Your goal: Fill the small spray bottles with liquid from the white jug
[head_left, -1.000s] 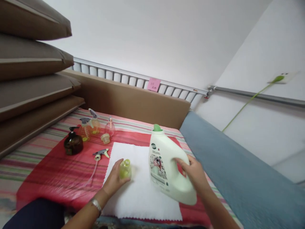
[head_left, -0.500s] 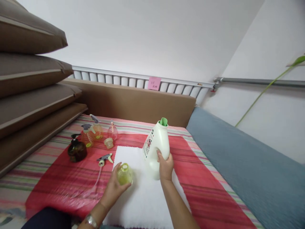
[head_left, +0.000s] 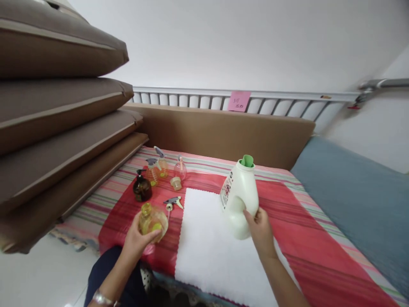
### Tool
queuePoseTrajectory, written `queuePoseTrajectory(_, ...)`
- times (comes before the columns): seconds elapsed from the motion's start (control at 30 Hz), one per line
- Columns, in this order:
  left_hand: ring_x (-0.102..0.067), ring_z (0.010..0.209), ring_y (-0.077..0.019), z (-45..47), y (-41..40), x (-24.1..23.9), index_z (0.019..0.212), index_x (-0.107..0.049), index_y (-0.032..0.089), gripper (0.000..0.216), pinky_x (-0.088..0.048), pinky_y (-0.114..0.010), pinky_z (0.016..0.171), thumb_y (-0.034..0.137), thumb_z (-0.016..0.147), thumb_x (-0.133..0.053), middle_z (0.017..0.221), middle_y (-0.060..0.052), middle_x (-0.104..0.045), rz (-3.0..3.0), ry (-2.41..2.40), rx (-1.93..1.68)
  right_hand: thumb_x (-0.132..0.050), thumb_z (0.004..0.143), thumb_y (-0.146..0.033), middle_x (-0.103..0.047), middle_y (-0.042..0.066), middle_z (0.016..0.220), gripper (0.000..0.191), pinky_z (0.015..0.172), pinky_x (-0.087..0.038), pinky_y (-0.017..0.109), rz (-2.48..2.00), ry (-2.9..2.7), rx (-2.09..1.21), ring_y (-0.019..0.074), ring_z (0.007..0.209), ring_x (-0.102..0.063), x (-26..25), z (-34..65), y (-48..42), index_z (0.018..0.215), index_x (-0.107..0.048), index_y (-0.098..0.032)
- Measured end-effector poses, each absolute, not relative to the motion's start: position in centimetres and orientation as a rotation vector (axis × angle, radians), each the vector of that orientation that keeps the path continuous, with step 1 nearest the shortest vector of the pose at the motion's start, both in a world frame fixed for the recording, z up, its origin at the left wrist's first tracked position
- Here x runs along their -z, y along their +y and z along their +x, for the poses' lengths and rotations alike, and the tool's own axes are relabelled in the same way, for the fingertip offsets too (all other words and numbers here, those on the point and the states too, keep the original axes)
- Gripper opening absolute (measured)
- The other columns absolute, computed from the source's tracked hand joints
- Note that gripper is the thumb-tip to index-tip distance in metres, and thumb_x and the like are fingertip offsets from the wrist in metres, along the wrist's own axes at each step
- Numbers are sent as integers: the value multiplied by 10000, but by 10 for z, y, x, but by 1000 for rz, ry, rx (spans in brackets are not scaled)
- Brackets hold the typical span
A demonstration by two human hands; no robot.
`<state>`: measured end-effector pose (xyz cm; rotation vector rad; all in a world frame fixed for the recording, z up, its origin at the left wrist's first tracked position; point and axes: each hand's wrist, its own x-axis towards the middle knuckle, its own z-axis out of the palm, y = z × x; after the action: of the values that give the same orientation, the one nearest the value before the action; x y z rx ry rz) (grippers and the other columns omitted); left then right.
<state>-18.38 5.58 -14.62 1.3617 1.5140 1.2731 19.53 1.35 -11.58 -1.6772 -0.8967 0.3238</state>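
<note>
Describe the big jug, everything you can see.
The jug is pale green, smooth and plastic-looking, with rounded shoulders and a side handle. A green spout sits in its round, uncapped mouth. The printed label with a floral picture faces left; its text is unreadable. It stands roughly upright, gripped at the handle by the right hand, over the white cloth; whether its base touches is unclear.

Bare forearms [head_left: 117, 269] angled forward, left hand [head_left: 135, 238] and right hand [head_left: 262, 233] (well apart) both curled in grips
</note>
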Motion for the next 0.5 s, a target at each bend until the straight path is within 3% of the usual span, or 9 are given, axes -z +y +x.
queuePoseTrajectory(0.07,-616,1060,-322,-202,52,151,1194,-470,155,802,-458,-470,961,399,509,-810,1132,-134,-633,1341,1564,-1302,-530,772,-568,-583,158,1193,585,867,-457,358,-1625,-882,-233,267,1062,-568,112,197,0,1176,-476,-148)
queuePoseTrajectory(0.13,-598,1095,-324,-218,48,158,1211,-463,170,809,-441,-477,984,389,515,-813,1167,-131,-618,1316,1596,-1309,-482,823,-530,-537,174,1249,539,942,-415,380,-1614,-855,-176,266,1130,-527,106,194,-9,1199,-453,-144)
queuePoseTrajectory(0.2,-589,1113,-325,-229,46,165,1233,-450,174,828,-434,-481,994,379,517,-813,1195,-136,-604,1283,1608,-1293,-483,834,-508,-592,159,1156,466,913,-437,400,-1639,-881,-226,267,1038,-578,98,182,-9,1131,-501,-150)
queuePoseTrajectory(0.33,-581,1127,-323,-244,40,177,1276,-418,179,864,-429,-484,1002,388,533,-807,1241,-141,-580,1261,1571,-1250,-532,783,-490,-675,78,846,364,692,-519,353,-1669,-1117,-487,225,706,-646,90,131,13,923,-604,-161)
queuePoseTrajectory(0.5,-564,1153,-314,-254,31,181,1261,-446,201,798,-414,-482,1021,391,566,-787,1242,-106,-596,1327,1628,-1232,-484,827,-416,-677,26,785,271,628,-527,300,-1688,-1415,-638,181,643,-641,102,60,50,870,-628,-190)
